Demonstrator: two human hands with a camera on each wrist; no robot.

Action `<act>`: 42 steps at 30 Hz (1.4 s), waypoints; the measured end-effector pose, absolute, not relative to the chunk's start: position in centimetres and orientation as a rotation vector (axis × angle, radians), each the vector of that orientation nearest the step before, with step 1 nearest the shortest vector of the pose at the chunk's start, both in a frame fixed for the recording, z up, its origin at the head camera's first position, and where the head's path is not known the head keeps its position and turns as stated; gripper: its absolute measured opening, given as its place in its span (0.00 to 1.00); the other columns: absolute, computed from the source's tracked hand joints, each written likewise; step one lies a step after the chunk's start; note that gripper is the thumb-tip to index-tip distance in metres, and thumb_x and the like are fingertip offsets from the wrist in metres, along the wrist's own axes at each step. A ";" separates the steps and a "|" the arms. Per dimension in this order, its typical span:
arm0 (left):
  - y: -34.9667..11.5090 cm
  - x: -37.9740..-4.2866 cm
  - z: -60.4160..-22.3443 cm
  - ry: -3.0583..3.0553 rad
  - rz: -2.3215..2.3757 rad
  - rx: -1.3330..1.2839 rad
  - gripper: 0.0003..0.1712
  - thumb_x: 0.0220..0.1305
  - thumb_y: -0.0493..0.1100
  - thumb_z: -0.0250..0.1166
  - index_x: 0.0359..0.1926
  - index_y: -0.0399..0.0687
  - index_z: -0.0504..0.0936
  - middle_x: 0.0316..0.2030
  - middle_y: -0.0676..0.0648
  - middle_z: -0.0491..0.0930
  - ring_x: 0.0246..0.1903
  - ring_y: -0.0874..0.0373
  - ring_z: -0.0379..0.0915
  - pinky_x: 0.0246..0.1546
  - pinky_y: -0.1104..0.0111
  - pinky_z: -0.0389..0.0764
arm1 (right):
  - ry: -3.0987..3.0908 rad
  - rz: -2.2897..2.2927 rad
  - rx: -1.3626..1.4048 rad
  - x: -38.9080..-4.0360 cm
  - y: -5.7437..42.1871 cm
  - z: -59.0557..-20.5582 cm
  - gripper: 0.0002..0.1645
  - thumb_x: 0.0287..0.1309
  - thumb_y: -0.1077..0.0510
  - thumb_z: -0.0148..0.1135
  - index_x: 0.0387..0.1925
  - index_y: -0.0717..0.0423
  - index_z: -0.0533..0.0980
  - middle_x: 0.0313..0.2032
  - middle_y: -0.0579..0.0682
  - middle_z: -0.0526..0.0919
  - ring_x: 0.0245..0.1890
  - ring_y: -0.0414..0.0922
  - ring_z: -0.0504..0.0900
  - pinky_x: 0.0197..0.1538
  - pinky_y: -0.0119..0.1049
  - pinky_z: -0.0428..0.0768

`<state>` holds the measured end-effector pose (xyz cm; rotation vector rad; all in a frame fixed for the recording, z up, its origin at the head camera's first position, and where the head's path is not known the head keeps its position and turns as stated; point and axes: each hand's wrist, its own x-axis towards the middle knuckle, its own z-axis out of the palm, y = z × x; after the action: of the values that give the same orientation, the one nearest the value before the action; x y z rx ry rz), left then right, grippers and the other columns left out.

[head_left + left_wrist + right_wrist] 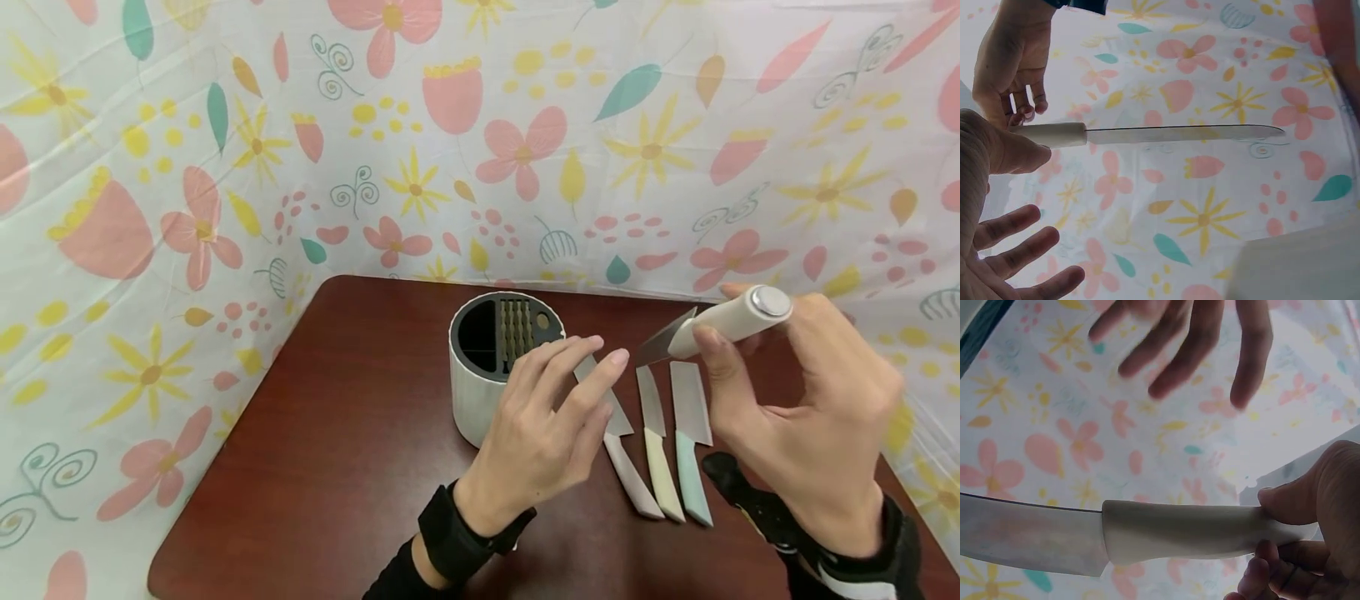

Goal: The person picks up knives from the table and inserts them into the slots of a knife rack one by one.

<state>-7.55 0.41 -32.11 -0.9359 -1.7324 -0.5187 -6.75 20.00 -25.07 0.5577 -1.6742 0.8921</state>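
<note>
- The right hand pinches a knife with a smooth white handle and metal end cap; its steel blade slants down and leftward.
- The left hand, fingers extended, overlaps the right side of a white, ribbed cylindrical knife holder; contact is unclear.
- The holder's dark insert has open compartments and a slotted section.
- Three knives lie side by side: one pale pinkish-handled, one cream-yellow-handled, one broad-bladed with a pale blue-green handle.
- Beneath is a reddish-brown table; behind, white floral cloth.
- Black bands circle both wrists.
</note>
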 end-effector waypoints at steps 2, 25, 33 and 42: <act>0.5 -7.7 -31.4 -1.720 -0.532 -0.943 0.27 0.64 0.41 0.68 0.63 0.40 0.75 0.58 0.39 0.80 0.58 0.48 0.78 0.67 0.61 0.75 | -1.660 0.904 0.591 -6.7 19.9 -25.1 0.20 0.57 0.54 0.73 0.39 0.70 0.86 0.32 0.67 0.86 0.37 0.34 0.82 0.50 0.20 0.72; -0.5 -8.2 -27.7 -1.554 -0.640 -0.998 0.56 0.54 0.33 0.75 0.77 0.47 0.53 0.60 0.32 0.76 0.61 0.44 0.76 0.66 0.62 0.77 | -1.462 0.907 0.920 -8.4 16.6 -25.9 0.16 0.46 0.58 0.78 0.35 0.66 0.87 0.33 0.58 0.90 0.24 0.48 0.72 0.36 0.41 0.70; -1.0 -8.1 -27.5 -1.529 -0.641 -1.008 0.51 0.55 0.33 0.76 0.75 0.47 0.56 0.59 0.32 0.77 0.60 0.43 0.77 0.65 0.62 0.78 | -1.442 0.900 0.971 -8.4 15.5 -25.6 0.14 0.49 0.59 0.77 0.36 0.65 0.87 0.28 0.56 0.88 0.21 0.44 0.64 0.34 0.37 0.63; -1.3 -8.2 -27.6 -1.479 -0.668 -1.073 0.55 0.57 0.32 0.74 0.78 0.50 0.51 0.57 0.30 0.79 0.58 0.44 0.80 0.61 0.63 0.81 | -1.377 0.923 1.038 -8.6 15.1 -26.3 0.16 0.48 0.59 0.77 0.37 0.68 0.86 0.23 0.55 0.82 0.22 0.48 0.69 0.36 0.41 0.69</act>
<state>-8.15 -1.33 -27.58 -1.0729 -1.4786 -0.6685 -8.55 15.14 -26.28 1.0376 -1.3765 0.9233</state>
